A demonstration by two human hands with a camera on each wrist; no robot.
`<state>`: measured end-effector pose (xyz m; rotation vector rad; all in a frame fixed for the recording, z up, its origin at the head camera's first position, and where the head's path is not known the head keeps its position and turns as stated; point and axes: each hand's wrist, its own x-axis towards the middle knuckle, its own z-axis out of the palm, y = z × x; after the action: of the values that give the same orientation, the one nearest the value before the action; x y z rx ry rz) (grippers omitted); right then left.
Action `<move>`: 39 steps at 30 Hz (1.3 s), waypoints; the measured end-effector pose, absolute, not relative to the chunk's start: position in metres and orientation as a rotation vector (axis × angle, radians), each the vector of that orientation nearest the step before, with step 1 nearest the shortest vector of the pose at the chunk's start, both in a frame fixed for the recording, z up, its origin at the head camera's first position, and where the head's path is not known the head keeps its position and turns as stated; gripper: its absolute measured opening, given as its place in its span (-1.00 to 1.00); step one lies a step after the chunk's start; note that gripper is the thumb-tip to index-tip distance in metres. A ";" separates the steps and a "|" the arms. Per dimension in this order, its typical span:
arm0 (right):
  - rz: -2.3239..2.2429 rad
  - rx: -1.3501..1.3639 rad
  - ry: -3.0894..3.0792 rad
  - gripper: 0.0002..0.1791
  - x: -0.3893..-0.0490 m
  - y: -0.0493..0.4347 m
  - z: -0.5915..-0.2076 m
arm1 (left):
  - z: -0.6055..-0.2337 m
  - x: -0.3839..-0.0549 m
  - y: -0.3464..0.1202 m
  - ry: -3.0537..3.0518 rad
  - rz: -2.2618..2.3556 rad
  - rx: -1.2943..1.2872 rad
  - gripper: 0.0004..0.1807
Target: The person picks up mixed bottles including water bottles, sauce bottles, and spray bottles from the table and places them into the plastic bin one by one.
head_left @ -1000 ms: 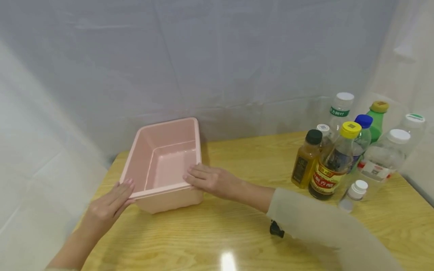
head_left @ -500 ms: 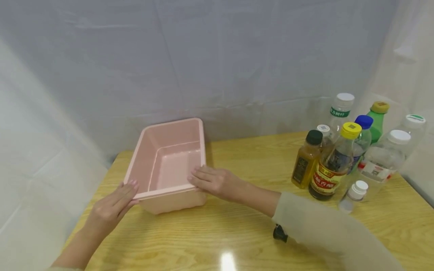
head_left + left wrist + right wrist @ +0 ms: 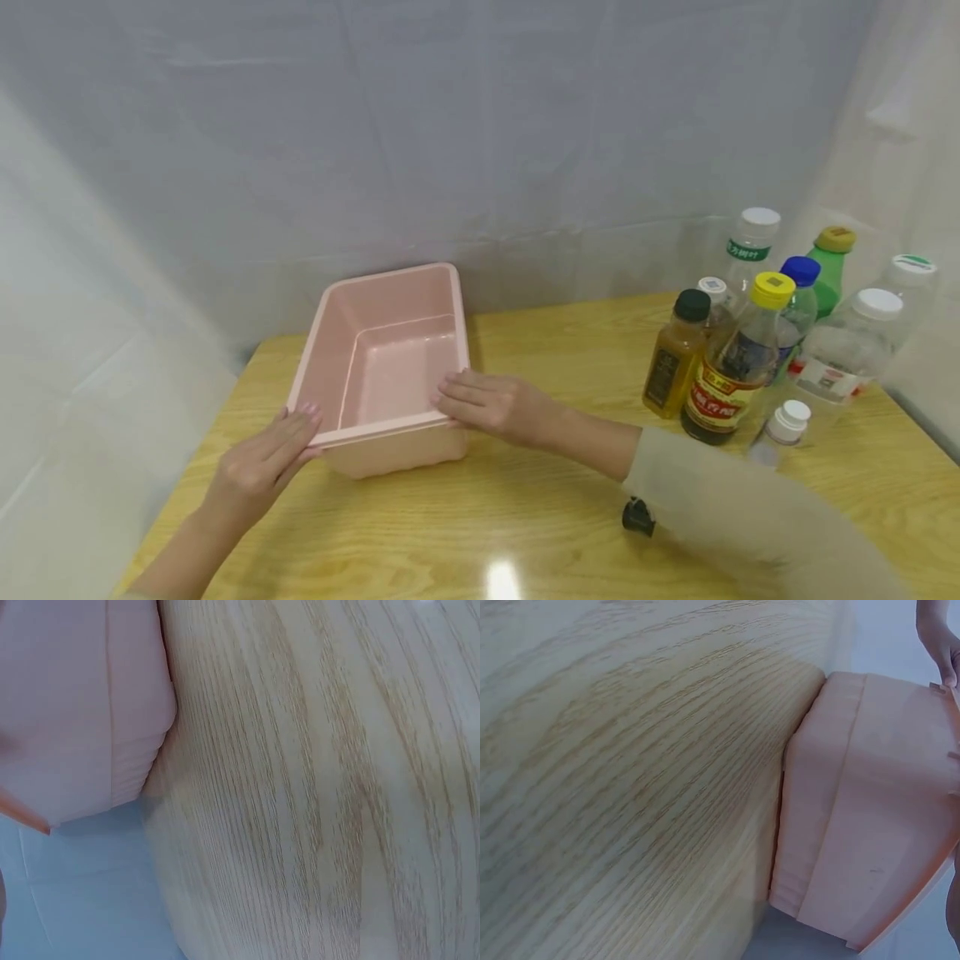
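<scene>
A pink rectangular plastic basin (image 3: 397, 454) stands upright on the wooden table, left of centre in the head view, with nothing inside. My left hand (image 3: 258, 468) grips its near left corner, fingers over the rim and thumb below it. At the near right corner my right hand (image 3: 501, 408) holds the rim, fingers laid over the edge and the thumb hidden. The basin's outer wall (image 3: 135, 667) and its ribbed base appear in the left wrist view. In the right wrist view the left hand (image 3: 939, 645) pinches the far rim.
Several bottles crowd the table's right side: a dark-capped amber bottle (image 3: 675, 358), a yellow-capped sauce bottle (image 3: 727, 392) and a small white-capped bottle (image 3: 783, 429) in front. Pale sheeting (image 3: 525, 150) hangs behind the table (image 3: 450, 525). A black object (image 3: 638, 517) shows beneath the right sleeve.
The basin has slid a little to the right across the table, with both hands moving along at its near corners. The bottles have stayed in place.
</scene>
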<state>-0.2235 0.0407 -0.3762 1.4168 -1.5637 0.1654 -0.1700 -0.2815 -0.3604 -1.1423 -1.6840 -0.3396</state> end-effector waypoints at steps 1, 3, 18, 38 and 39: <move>0.165 1.419 -1.564 -0.69 -0.224 0.042 -0.376 | -0.360 -0.170 -0.280 -1.681 -0.343 -1.144 -0.62; 0.167 1.423 -1.564 -0.69 -0.223 0.044 -0.376 | -0.360 -0.169 -0.278 -1.674 -0.346 -1.145 -0.62; 0.148 1.417 -1.590 -0.68 -0.214 0.061 -0.375 | -0.368 -0.170 -0.262 -1.623 -0.382 -1.113 -0.64; 0.174 1.406 -1.621 -0.68 -0.209 0.085 -0.375 | -0.371 -0.181 -0.237 -1.545 -0.398 -1.128 -0.63; 0.171 1.407 -1.624 -0.68 -0.208 0.087 -0.375 | -0.371 -0.181 -0.236 -1.545 -0.401 -1.129 -0.63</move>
<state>-0.2077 0.0867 -0.3755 1.4072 -1.6238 0.1713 -0.1810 -0.2364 -0.3713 -1.1290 -1.5447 -0.4009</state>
